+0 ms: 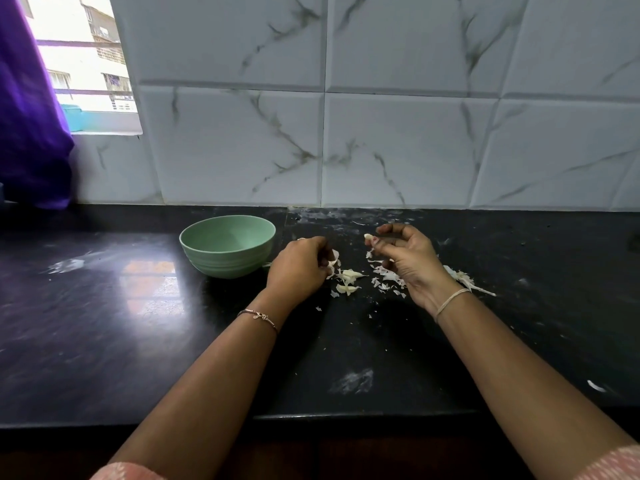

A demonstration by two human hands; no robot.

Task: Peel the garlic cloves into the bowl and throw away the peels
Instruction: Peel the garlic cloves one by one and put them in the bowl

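A pale green bowl (227,245) stands on the black counter, and its visible inside looks empty. Just right of the bowl, my left hand (299,266) is curled and its fingertips pinch a scrap of white garlic peel. My right hand (405,259) pinches a small garlic clove (369,238) between thumb and fingers, a little above the counter. Between the two hands lie two garlic cloves (349,276) among several white peel flakes (386,280). Another heap of peel (462,277) lies behind my right wrist.
The black counter (138,323) meets a marble-tiled wall (381,133) close behind the hands. Its front edge steps near the bottom. A window and a purple curtain (27,116) are at the far left. Small peel crumbs dot the counter near my forearms.
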